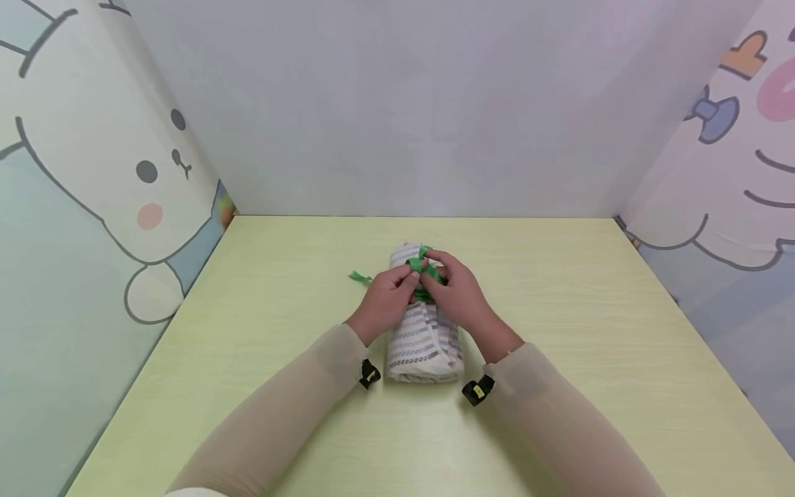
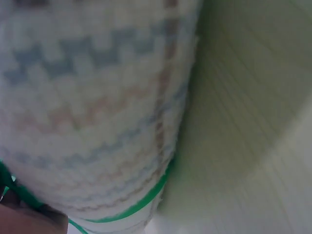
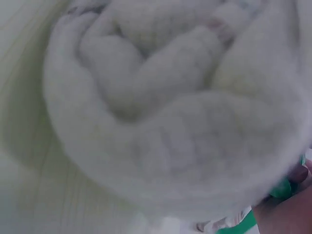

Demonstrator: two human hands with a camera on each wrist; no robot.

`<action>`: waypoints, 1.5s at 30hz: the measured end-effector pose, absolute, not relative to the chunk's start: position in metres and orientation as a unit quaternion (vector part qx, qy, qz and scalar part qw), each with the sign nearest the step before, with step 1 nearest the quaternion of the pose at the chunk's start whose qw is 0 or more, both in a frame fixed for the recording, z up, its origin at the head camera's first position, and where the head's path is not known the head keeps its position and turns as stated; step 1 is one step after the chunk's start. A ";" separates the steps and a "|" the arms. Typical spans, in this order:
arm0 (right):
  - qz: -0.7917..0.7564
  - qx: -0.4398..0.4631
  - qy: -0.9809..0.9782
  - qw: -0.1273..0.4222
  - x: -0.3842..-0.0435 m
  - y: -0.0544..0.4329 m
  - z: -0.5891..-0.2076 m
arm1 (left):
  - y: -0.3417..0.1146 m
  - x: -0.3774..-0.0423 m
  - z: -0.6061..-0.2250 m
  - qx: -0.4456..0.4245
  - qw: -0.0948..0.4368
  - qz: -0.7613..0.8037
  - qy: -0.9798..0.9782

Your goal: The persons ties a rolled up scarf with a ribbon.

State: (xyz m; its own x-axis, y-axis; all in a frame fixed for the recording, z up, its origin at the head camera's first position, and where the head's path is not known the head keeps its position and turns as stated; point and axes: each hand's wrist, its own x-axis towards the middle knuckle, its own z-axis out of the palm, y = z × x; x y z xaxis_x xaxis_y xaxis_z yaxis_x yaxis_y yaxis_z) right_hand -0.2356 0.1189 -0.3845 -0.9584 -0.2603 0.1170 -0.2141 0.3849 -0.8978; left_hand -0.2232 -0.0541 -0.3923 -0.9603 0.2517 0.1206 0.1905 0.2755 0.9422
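A rolled towel (image 1: 415,345), white with rows of blue and reddish-brown pattern, lies lengthwise on the table. Green ribbon (image 1: 415,264) is looped above its far half, and one loose end sticks out to the left. My left hand (image 1: 386,302) pinches the ribbon between thumb and fingers. From the other side, my right hand (image 1: 461,293) pinches it too, its index finger reaching over the top. The left wrist view has a ribbon band (image 2: 136,205) running around the roll. Layered folds at the towel's near end (image 3: 195,141) fill the right wrist view.
The pale yellow-green table (image 1: 279,262) spreads around the roll. A plain wall (image 1: 397,117) stands at its back edge, with cartoon-printed panels (image 1: 93,166) along the sides. Small black devices (image 1: 477,391) sit at both sleeve cuffs.
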 end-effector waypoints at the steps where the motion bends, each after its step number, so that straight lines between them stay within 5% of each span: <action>1: -0.541 -0.147 0.828 0.022 -0.235 0.120 -0.385 | -0.054 -0.223 -0.393 0.133 0.023 0.585 0.799; 18: -0.596 -0.195 0.776 0.059 -0.236 0.125 -0.382 | -0.057 -0.223 -0.390 0.154 0.047 0.614 0.773; 26: -0.595 -0.230 0.768 0.057 -0.239 0.124 -0.382 | -0.056 -0.223 -0.390 0.169 0.011 0.534 0.828; 35: -0.603 -0.148 0.783 0.033 -0.241 0.123 -0.382 | -0.054 -0.224 -0.388 0.240 -0.063 0.329 0.911; 45: -0.687 -0.140 0.700 0.136 -0.245 0.131 -0.379 | -0.054 -0.223 -0.388 0.295 -0.113 0.147 0.937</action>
